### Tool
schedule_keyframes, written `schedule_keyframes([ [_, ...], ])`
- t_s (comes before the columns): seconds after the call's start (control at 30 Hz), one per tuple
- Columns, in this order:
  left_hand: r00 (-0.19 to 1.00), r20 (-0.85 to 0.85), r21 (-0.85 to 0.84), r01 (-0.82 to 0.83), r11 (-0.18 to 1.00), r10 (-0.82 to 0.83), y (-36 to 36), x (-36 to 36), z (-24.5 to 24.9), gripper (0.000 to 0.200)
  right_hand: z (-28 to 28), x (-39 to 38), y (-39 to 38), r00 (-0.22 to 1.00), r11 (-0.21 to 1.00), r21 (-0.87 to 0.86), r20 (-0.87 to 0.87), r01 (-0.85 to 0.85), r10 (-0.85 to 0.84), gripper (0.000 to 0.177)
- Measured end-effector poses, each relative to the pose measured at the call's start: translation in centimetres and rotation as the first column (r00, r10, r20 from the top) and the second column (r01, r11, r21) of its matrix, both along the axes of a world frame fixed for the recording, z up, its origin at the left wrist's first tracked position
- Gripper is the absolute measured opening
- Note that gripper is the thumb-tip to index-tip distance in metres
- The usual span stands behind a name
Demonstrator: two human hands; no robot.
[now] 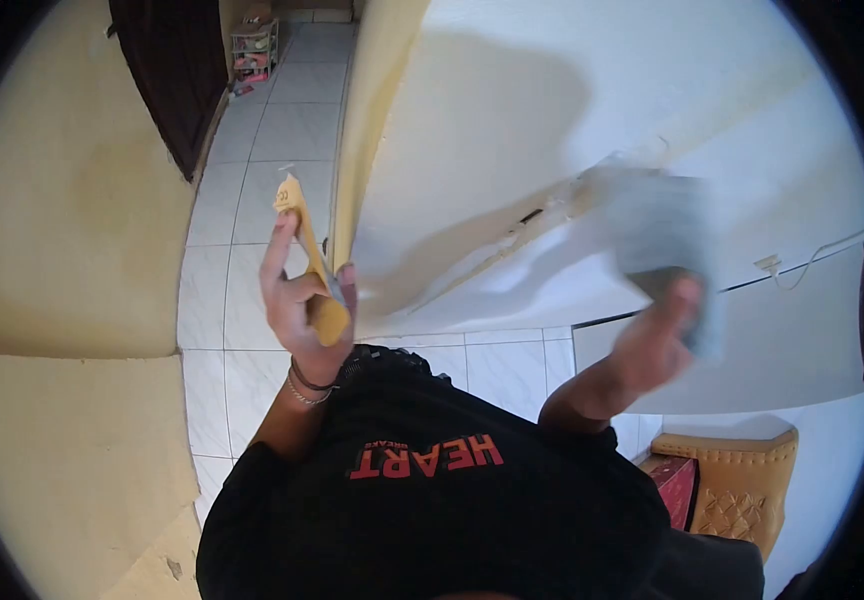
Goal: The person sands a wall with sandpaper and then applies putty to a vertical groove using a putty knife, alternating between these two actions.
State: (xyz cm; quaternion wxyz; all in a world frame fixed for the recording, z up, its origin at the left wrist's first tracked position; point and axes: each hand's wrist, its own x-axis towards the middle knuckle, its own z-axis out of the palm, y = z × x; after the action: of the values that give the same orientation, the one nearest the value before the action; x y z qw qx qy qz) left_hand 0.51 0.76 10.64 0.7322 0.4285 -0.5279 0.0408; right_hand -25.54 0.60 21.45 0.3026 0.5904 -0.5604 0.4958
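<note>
White wall [512, 110]: in front of me, a rough, flaking streak [502, 250] running aslant across it.
Tiled floor [292, 135]: pale, veined, left of the wall and beneath me.
Black T-shirt [432, 525]: mine, lettered "HEART" in red.
Grey flat piece [660, 215]: gripped in my right hand [647, 355], thumb across it, before the wall; too blurred to tell whether they touch.
Yellow flat tool [330, 322]: held upright between my left hand's [297, 310] fingers and thumb, near the wall's edge.
Bracelets [310, 390]: on my left wrist.
</note>
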Motion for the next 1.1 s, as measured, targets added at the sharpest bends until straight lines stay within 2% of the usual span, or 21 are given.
schedule_keyframes([
  [0.03,0.994,0.098,-0.067,-0.034,0.997,0.041,0.0,-0.4,0.9,0.018,1.6,0.2,-0.5,0.994,0.946,-0.305,-0.012,-0.11,0.111,0.037],
  [0.07,0.979,0.199,-0.049,-0.035,0.998,0.044,0.2,-0.5,1.5,0.021,3.1,0.5,-1.1,0.98,0.799,-0.568,-0.091,-0.197,0.177,0.044],
  [0.1,0.977,0.206,-0.064,-0.038,0.997,0.05,0.0,-0.9,1.8,0.021,3.7,1.1,-1.7,0.871,0.647,-0.672,0.006,-0.36,0.491,0.043],
  [0.13,0.967,0.236,-0.14,-0.061,0.988,0.093,-0.4,-1.2,1.8,0.022,4.2,1.7,-2.3,0.658,0.388,-0.807,0.0,-0.445,0.753,0.043],
  [0.17,0.955,0.262,-0.217,-0.081,0.973,0.138,-0.7,-1.6,2.0,0.022,0.3,-0.5,-3.5,0.995,0.668,-0.744,-0.052,0.015,-0.08,0.038],
  [0.2,0.955,0.265,-0.22,-0.073,0.973,0.132,-0.9,-2.2,2.2,0.021,-1.5,-0.3,-3.8,0.837,0.699,-0.636,-0.148,0.327,-0.526,0.034],
  [0.23,0.953,0.268,-0.234,-0.078,0.969,0.141,-1.1,-2.5,2.2,0.021,-3.4,0.0,-4.1,0.487,0.554,-0.644,-0.304,0.528,-0.819,0.03],
  [0.27,0.936,0.318,-0.214,-0.086,0.973,0.152,-1.2,-2.6,2.2,0.022,-4.9,1.2,-5.2,0.741,0.821,-0.469,-0.413,0.325,-0.529,0.035],
  [0.3,0.916,0.366,-0.195,-0.098,0.976,0.165,-1.5,-2.8,2.2,0.024,-6.4,2.5,-6.2,0.914,0.966,-0.257,-0.399,-0.032,-0.076,0.04],
  [0.33,0.916,0.376,-0.177,-0.078,0.981,0.141,-1.7,-2.9,1.9,0.024,-7.9,3.7,-7.3,0.915,0.933,-0.121,-0.272,-0.339,0.297,0.046],
  [0.37,0.911,0.38,-0.199,-0.088,0.976,0.159,-2.0,-3.0,1.4,0.024,-7.6,6.2,-6.9,0.846,0.861,0.068,-0.16,-0.504,0.508,0.051],
  [0.43,0.911,0.408,0.006,-0.074,0.997,0.065,-2.7,-3.3,0.1,0.022,-9.3,8.0,-6.7,0.848,0.867,0.144,-0.187,-0.476,0.497,0.057],
  [0.47,0.912,0.403,-0.003,-0.09,0.996,0.083,-3.4,-3.5,-0.9,0.018,-9.4,8.4,-7.1,0.845,0.861,0.091,-0.168,-0.5,0.508,0.061],
  [0.5,0.908,0.41,-0.011,-0.088,0.996,0.085,-3.7,-3.7,-1.1,0.018,-8.3,9.0,-7.3,0.847,0.863,0.08,-0.165,-0.499,0.505,0.061],
  [0.57,0.922,0.374,0.151,-0.163,0.975,0.096,-3.9,-4.0,-1.4,0.028,-4.7,10.0,-7.2,0.805,0.808,0.005,-0.086,-0.59,0.588,0.061],
  [0.6,0.921,0.378,0.151,-0.166,0.975,0.098,-4.1,-4.1,-1.9,0.028,-2.9,10.5,-7.1,0.801,0.801,-0.037,-0.073,-0.598,0.595,0.061],
  [0.67,0.749,0.587,0.007,-0.385,0.923,0.308,-4.9,-4.0,-2.4,0.044,-2.7,10.7,-7.6,0.817,0.816,-0.058,-0.079,-0.575,0.571,0.062],
  [0.8,0.744,0.566,-0.092,-0.37,0.924,0.355,-5.2,-3.0,1.3,0.052,-8.1,9.9,-7.2,0.826,0.835,0.0,-0.144,-0.55,0.545,0.063],
  [0.87,0.806,0.466,-0.127,-0.346,0.93,0.364,-5.5,-2.1,3.9,0.053,-8.7,9.9,-7.4,0.81,0.83,0.052,-0.192,-0.555,0.553,0.062],
  [1.0,0.828,0.441,-0.175,-0.3,0.938,0.347,-5.9,-2.7,2.4,0.055,-2.3,11.3,-7.0,0.829,0.845,-0.002,-0.198,-0.535,0.524,0.062],
  [1.1,0.649,0.624,-0.152,-0.446,0.882,0.435,-5.9,-2.9,1.3,0.056,1.3,11.6,-7.2,0.834,0.838,-0.06,-0.155,-0.543,0.529,0.061],
])
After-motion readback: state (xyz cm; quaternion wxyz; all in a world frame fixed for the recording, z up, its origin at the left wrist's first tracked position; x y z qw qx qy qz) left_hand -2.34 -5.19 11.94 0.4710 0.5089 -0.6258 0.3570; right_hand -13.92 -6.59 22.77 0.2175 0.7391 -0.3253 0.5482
